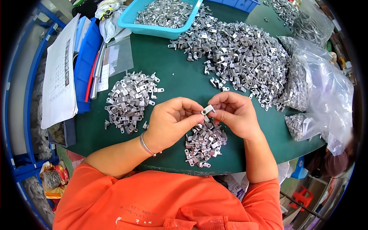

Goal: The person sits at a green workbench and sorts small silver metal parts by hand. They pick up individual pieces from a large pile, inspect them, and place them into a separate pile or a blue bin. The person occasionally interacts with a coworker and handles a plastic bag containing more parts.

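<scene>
1. Head view: a small silver metal bracket [207,110] is held up between both hands, above the green table [180,82] near its front edge.
2. The left hand [172,120] pinches one end of the bracket between thumb and forefinger, its other fingers curled in; a thin silver bangle [147,146] sits on that wrist.
3. The right hand [234,113] grips the other end of the same bracket with its fingertips, fingers bent inward and touching the left hand's fingertips.
4. Directly beneath the hands lies a small pile of brackets [204,143], reaching to the table's near edge.
5. To the left, well apart from the hands, sits a second pile of brackets [128,101], loosely spread.
6. Beyond the hands a large heap of brackets [241,53] covers the middle and right of the table, running up to a light blue plastic basket [132,17] that holds more of the same parts.
7. On the right, clear plastic bags [326,92] bulge with metal parts, one lying at the table's edge.
8. At the left edge a white printed sheet [59,76] leans against blue trays [86,57], with a flat clear bag [117,57] lying beside them.
9. The person's orange sleeves [161,203] fill the lower part of the frame.
</scene>
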Demonstrator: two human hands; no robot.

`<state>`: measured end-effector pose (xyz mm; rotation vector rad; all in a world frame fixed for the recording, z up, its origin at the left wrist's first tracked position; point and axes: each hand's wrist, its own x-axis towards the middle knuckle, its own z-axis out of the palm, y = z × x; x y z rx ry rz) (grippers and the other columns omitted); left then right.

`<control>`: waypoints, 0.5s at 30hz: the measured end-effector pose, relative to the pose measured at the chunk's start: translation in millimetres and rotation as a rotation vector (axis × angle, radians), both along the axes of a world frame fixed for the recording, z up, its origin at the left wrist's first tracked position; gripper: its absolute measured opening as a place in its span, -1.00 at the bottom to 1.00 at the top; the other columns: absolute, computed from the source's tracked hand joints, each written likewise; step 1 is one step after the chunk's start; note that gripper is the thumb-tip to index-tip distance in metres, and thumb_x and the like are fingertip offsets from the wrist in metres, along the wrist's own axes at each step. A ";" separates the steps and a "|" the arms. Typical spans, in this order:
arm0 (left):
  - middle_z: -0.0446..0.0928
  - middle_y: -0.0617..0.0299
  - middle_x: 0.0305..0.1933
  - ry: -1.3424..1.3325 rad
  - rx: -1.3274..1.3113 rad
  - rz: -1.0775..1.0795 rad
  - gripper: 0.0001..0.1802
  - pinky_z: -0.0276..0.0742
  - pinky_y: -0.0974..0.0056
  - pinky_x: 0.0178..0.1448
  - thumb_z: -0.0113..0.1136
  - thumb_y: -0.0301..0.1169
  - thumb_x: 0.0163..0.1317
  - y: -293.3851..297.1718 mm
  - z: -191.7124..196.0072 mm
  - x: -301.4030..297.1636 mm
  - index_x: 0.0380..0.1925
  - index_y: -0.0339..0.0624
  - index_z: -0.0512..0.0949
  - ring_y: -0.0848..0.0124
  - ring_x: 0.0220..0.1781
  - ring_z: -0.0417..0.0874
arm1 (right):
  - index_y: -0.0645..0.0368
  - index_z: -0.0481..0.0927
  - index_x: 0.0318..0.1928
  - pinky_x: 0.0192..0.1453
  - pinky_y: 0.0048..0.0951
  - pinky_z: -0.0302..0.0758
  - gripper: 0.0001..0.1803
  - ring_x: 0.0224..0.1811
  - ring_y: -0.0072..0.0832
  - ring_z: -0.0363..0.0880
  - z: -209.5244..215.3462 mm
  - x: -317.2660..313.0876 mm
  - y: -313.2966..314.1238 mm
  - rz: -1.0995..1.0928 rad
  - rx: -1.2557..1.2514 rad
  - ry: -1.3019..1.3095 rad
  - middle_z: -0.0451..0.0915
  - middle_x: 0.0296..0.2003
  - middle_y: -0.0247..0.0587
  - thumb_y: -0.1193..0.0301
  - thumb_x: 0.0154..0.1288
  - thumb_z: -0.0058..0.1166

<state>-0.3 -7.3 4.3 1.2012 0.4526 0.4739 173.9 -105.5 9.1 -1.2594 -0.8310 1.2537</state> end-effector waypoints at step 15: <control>0.59 0.17 -0.29 -0.102 0.227 0.042 -0.94 0.59 0.42 -0.16 0.19 -0.62 0.15 0.9 -5.3 0.6 -0.36 -0.34 0.56 0.48 -0.23 0.62 | 0.30 0.57 -0.24 -0.26 -0.59 0.53 -0.85 -0.29 -0.60 0.58 5.8 -0.6 -5.5 0.046 0.113 -0.145 0.60 -0.33 -0.26 0.66 0.16 0.07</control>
